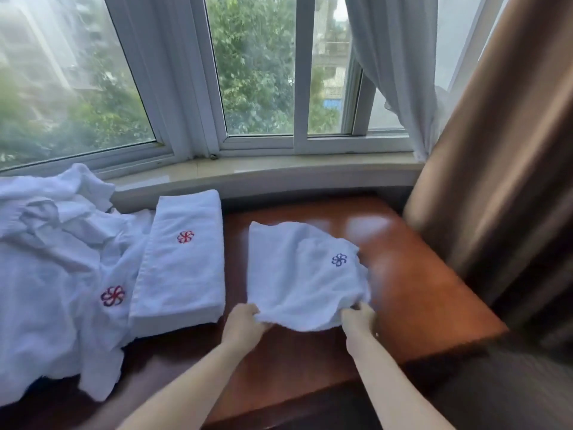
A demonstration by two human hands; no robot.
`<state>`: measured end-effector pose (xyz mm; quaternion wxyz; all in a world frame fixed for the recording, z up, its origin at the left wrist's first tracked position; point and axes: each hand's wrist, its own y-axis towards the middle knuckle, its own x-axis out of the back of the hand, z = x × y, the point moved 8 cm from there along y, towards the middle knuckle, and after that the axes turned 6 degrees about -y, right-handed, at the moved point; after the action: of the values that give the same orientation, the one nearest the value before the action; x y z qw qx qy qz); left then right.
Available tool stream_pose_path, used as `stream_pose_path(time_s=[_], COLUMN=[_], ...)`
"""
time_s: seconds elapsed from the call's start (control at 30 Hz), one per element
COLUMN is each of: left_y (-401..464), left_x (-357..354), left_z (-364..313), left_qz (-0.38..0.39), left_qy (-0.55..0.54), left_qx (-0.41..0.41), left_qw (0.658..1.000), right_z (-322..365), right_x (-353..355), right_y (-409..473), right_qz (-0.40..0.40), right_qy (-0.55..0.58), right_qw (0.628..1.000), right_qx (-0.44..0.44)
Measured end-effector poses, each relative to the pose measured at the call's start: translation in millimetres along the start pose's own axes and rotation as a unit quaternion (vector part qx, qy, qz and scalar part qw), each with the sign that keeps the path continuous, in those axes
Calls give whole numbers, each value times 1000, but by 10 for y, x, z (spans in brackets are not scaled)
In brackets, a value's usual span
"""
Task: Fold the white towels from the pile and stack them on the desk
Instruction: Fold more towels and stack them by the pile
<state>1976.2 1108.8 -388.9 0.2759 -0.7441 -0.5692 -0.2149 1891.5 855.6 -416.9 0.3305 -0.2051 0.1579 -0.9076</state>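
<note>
Both hands pinch the near edge of a small white towel [297, 274], left hand [245, 321] and right hand [359, 318] at its corners, mid-fold on the counter [418, 274]. One folded towel [183, 259] lies left of them; the pile [52, 259] further left remains.

Soft daylight from the window [254, 72] glares on the glossy desk [403, 274]; edges bend and blur.
</note>
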Motion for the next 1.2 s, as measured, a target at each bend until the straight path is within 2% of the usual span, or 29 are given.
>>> stream_pose_path(time_s=[0.07,0.1,0.17,0.27,0.33,0.4,0.47,0.53,0.57,0.6,0.63,0.67,0.7,0.73,0.77,0.8,0.83,0.9,0.97,1.0,1.1,1.2], left_y=[-231,-306,-371,-375,-374,-380,-402,-439,-469,-506,-551,-600,-642,-665,-672,-667,-655,-627,-621,-629,-647,-628], left_x=[-235,-283,-340,-400,-418,-419,-406,-384,-376,-379,-393,-412,-425,-432,-431,-424,-414,-392,-381,-377,-363,-339], left_z=[420,530,594,569,578,600,626,668,693,727,772,819,853,879,893,891,882,838,778,744,627,542], left_qz=[29,30,42,100,124,128,121,99,87,78,76,78,79,82,86,91,97,112,134,148,198,224], left_qy=[56,93,165,231,239,245,234,204,192,186,188,191,195,201,210,219,226,237,258,273,328,360], left_qx=[34,32,17,23,24,7,-10,-20,-24,-29,-30,-30,-30,-31,-32,-34,-35,-36,-41,-42,-42,-37], left_qw=[997,995,985,967,963,961,965,974,977,979,979,978,977,976,973,971,969,964,956,950,923,905], right_z=[-573,-725,-834,-801,-718,-582,-503,-591,-615,-633,-678,-678,-644,-636,-652,-660,-684,-719,-708,-672,-609,-462], right_x=[12,73,205,376,462,493,395,229,114,-10,-130,-220,-239,-181,-64,44,86,-43,-211,-242,-225,-252], right_y=[-83,-124,-190,-211,-219,-212,-208,-208,-258,-335,-405,-430,-438,-392,-335,-319,-323,-308,-354,-382,-404,-488], right_qz=[53,53,29,-36,-78,-105,-70,19,89,153,191,210,200,160,86,26,8,78,161,173,123,98], right_qy=[-44,-55,-57,-46,-84,-162,-183,-81,-7,89,218,289,290,204,108,35,8,56,134,137,1,-98], right_qw=[995,993,994,994,990,981,980,994,989,971,931,899,901,943,977,990,991,988,970,968,990,989], right_qx=[-72,-86,-87,-95,-84,-37,-11,-70,-114,-162,-224,-254,-251,-209,-163,-136,-130,-119,-128,-123,-69,45])
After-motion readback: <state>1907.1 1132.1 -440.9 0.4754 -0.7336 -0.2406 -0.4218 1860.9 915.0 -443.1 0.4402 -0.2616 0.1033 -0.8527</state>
